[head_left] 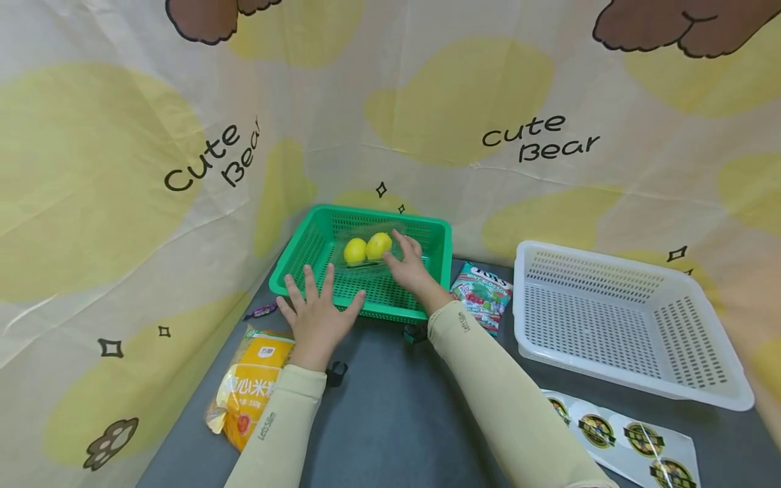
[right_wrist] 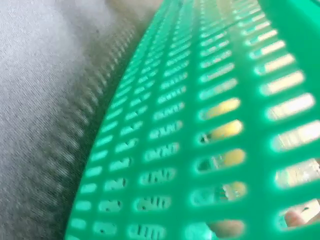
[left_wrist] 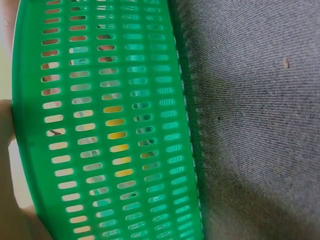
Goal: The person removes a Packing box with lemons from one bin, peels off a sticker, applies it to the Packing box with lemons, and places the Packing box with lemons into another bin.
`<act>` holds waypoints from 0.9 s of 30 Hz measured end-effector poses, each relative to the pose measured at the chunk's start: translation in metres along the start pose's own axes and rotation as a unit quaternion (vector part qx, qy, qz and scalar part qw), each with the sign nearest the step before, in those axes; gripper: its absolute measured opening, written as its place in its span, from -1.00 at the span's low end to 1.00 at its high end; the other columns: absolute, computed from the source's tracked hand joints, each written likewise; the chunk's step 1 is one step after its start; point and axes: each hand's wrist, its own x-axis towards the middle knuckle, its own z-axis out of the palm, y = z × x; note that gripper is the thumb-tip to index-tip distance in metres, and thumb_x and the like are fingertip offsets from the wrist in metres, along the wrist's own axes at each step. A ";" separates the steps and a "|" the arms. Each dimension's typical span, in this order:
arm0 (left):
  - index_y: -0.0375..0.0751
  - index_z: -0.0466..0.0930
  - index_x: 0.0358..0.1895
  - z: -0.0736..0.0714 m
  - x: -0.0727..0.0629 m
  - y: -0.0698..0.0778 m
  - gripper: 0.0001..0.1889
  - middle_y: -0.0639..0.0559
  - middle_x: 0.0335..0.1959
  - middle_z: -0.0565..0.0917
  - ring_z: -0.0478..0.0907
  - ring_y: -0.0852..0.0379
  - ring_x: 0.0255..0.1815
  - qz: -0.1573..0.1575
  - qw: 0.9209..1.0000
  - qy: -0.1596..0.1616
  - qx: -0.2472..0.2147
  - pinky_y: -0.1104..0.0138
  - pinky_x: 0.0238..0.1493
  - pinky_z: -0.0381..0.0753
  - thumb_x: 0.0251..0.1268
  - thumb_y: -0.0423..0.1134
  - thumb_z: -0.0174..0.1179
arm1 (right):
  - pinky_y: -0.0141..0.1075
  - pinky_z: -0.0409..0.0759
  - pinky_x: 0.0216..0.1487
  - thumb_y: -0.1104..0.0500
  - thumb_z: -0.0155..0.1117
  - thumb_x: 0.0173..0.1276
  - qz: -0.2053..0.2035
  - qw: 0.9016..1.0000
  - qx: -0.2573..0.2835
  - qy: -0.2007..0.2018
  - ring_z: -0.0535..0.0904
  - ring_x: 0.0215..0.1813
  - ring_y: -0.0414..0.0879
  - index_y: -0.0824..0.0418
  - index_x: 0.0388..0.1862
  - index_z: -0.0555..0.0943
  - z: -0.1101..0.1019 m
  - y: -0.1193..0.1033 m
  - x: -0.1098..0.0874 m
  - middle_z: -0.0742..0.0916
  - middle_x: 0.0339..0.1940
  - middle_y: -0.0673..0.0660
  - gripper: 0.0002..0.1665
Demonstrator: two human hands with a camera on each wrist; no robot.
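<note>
Two yellow lemons [head_left: 356, 251] sit in a clear plastic tray [head_left: 360, 270] inside the green basket [head_left: 448, 237]. At the tray's right end is my right hand [head_left: 410, 268], reaching over the basket's front rim, with thumb and fingers apart. Whether it touches the tray or a lemon is hard to tell. My left hand [head_left: 318, 318] spreads its fingers at the front left of the basket and holds nothing. Through the slots of the basket wall [left_wrist: 107, 120], the left wrist view shows bits of yellow. In the right wrist view, fingertips [right_wrist: 295, 218] show through the slots.
An orange-yellow food bag [head_left: 250, 386] and a small purple wrapped candy [head_left: 262, 311] lie left. Right of the green basket are a FOX'S candy bag [head_left: 482, 295], a white basket [head_left: 586, 339] and a sheet of round stickers [head_left: 628, 434]. A printed cloth backdrop [head_left: 427, 102] stands behind the grey table.
</note>
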 end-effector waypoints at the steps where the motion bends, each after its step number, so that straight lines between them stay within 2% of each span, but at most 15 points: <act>1: 0.10 -0.14 0.78 0.000 0.000 0.000 0.06 -0.22 0.75 -0.39 -0.67 -0.41 0.66 0.000 1.000 0.001 0.000 -0.41 0.45 -0.63 0.40 0.61 -0.13 | 0.27 0.21 0.54 0.00 0.05 0.74 -0.003 1.000 0.001 0.005 -0.02 0.71 0.28 -0.14 0.79 0.04 0.000 -0.001 -0.001 -0.09 0.77 0.13 -0.23; 4: 0.10 -0.13 0.77 0.000 0.000 0.000 0.05 -0.23 0.75 -0.38 -0.67 -0.41 0.66 0.001 1.000 0.005 -0.002 -0.40 0.45 -0.66 0.41 0.60 -0.11 | 0.19 0.31 0.48 0.04 0.01 0.75 -0.013 1.000 0.003 0.017 0.04 0.69 0.28 -0.10 0.79 0.06 -0.002 -0.002 -0.002 -0.08 0.76 0.16 -0.25; 7: 0.10 -0.12 0.77 0.001 0.001 0.000 0.05 -0.23 0.75 -0.37 -0.66 -0.42 0.66 0.004 1.000 0.007 -0.003 -0.40 0.45 -0.66 0.41 0.60 -0.12 | 0.04 0.47 0.21 0.08 -0.04 0.74 -0.010 0.999 0.014 0.033 0.20 0.62 0.23 -0.07 0.78 0.09 -0.006 -0.002 -0.003 -0.07 0.76 0.18 -0.28; 9: 0.11 -0.14 0.77 0.001 0.002 0.000 0.05 -0.22 0.75 -0.39 -0.67 -0.41 0.66 0.007 1.000 0.004 -0.004 -0.39 0.46 -0.65 0.40 0.61 -0.13 | -0.04 0.45 0.01 0.08 -0.08 0.73 0.003 0.999 0.021 0.043 0.31 0.51 0.13 -0.05 0.78 0.10 -0.011 -0.004 -0.005 -0.06 0.75 0.19 -0.29; 11: 0.11 -0.13 0.77 0.002 0.002 0.000 0.05 -0.22 0.75 -0.39 -0.66 -0.42 0.66 0.009 1.000 0.005 -0.004 -0.40 0.46 -0.63 0.40 0.61 -0.13 | -0.06 0.44 -0.12 0.07 -0.11 0.74 0.023 0.998 0.029 0.044 0.43 0.30 0.09 -0.04 0.79 0.07 -0.017 -0.008 -0.010 -0.07 0.75 0.21 -0.29; 12: 0.11 -0.13 0.77 0.002 0.003 0.000 0.05 -0.23 0.75 -0.38 -0.66 -0.42 0.66 0.010 1.000 0.006 -0.004 -0.41 0.46 -0.63 0.40 0.61 -0.14 | -0.04 0.47 -0.10 0.07 -0.13 0.74 0.034 0.998 0.038 0.040 0.45 0.19 0.11 -0.05 0.79 0.06 -0.020 -0.011 -0.011 -0.09 0.76 0.21 -0.28; 14: 0.12 -0.13 0.77 0.002 0.003 0.000 0.05 -0.22 0.75 -0.38 -0.66 -0.42 0.66 0.008 1.000 0.007 0.000 -0.41 0.47 -0.60 0.40 0.61 -0.14 | 0.00 0.57 0.03 0.05 -0.16 0.75 0.056 0.997 0.055 0.024 0.41 0.26 0.11 -0.08 0.80 0.03 -0.029 -0.019 -0.017 -0.15 0.77 0.20 -0.29; 16: 0.13 -0.14 0.77 0.002 0.003 -0.001 0.04 -0.22 0.75 -0.38 -0.66 -0.41 0.66 0.006 1.000 0.009 0.003 -0.42 0.47 -0.58 0.40 0.61 -0.15 | 0.11 0.59 0.21 0.05 -0.19 0.76 0.070 0.994 0.079 0.005 0.36 0.42 0.21 -0.10 0.80 0.01 -0.038 -0.028 -0.024 -0.20 0.78 0.17 -0.29; 17: 0.15 -0.15 0.77 0.002 0.003 -0.001 0.04 -0.22 0.75 -0.38 -0.66 -0.41 0.66 0.005 1.000 0.009 0.005 -0.42 0.47 -0.57 0.40 0.61 -0.16 | 0.18 0.54 0.30 0.06 -0.19 0.76 0.075 0.993 0.091 -0.002 0.28 0.51 0.26 -0.12 0.80 0.01 -0.043 -0.032 -0.027 -0.21 0.78 0.16 -0.29; 19: 0.16 -0.15 0.77 0.003 0.003 -0.001 0.04 -0.20 0.75 -0.39 -0.67 -0.39 0.66 0.005 1.000 0.009 0.001 -0.41 0.47 -0.58 0.40 0.62 -0.15 | 0.26 0.45 0.39 0.06 -0.21 0.76 0.079 0.991 0.108 -0.010 -0.01 0.70 0.25 -0.16 0.80 0.00 -0.054 -0.041 -0.037 -0.21 0.79 0.11 -0.29; 24: 0.16 -0.16 0.78 0.004 0.003 -0.001 0.05 -0.20 0.75 -0.41 -0.68 -0.39 0.66 0.008 1.000 0.008 -0.006 -0.40 0.46 -0.62 0.39 0.63 -0.16 | 0.25 0.37 0.46 0.07 -0.25 0.76 0.066 0.988 0.142 0.006 -0.08 0.73 0.20 -0.22 0.80 -0.03 -0.079 -0.058 -0.071 -0.15 0.80 0.03 -0.28; 27: 0.16 -0.17 0.78 0.005 0.003 -0.002 0.07 -0.20 0.75 -0.40 -0.68 -0.39 0.66 0.007 1.000 0.009 -0.003 -0.41 0.46 -0.61 0.37 0.65 -0.19 | 0.23 0.36 0.48 0.07 -0.27 0.77 0.040 0.989 0.144 0.025 -0.10 0.74 0.16 -0.20 0.80 -0.06 -0.094 -0.064 -0.099 -0.19 0.79 0.00 -0.29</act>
